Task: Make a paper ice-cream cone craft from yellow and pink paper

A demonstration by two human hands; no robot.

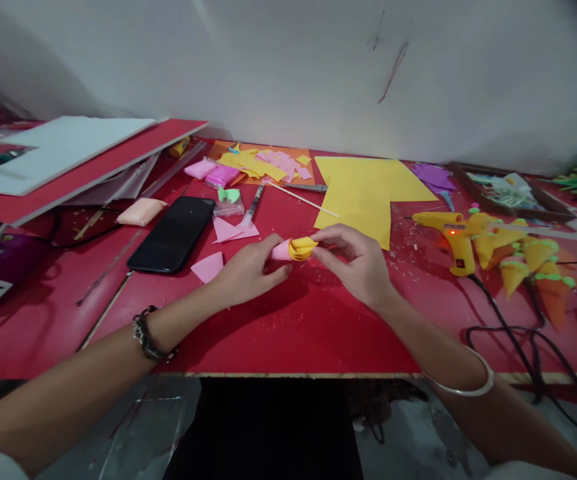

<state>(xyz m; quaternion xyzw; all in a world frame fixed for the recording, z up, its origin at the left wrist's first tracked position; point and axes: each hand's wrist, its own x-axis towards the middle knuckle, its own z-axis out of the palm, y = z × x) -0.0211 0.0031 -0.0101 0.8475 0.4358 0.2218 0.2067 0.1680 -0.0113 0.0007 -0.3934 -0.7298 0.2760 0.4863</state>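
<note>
A small rolled piece, pink at its left end and yellow in layered folds at its right, is held above the red table (313, 340). My left hand (255, 267) has its fingers and thumb around the pink part (281, 251). At the other end, the thumb and fingertips of my right hand (355, 260) pinch the tip of the yellow part (302, 249). Pink paper pieces (209, 267) lie beside my left hand. Behind my right hand is a large yellow sheet (361, 193).
A black phone (172, 235) lies at the left, near foam boards (63, 153). At the right are a yellow glue gun (455, 237) with a black cord and several yellow and orange cones (538, 257). Yellow scraps (255, 162) sit at the back.
</note>
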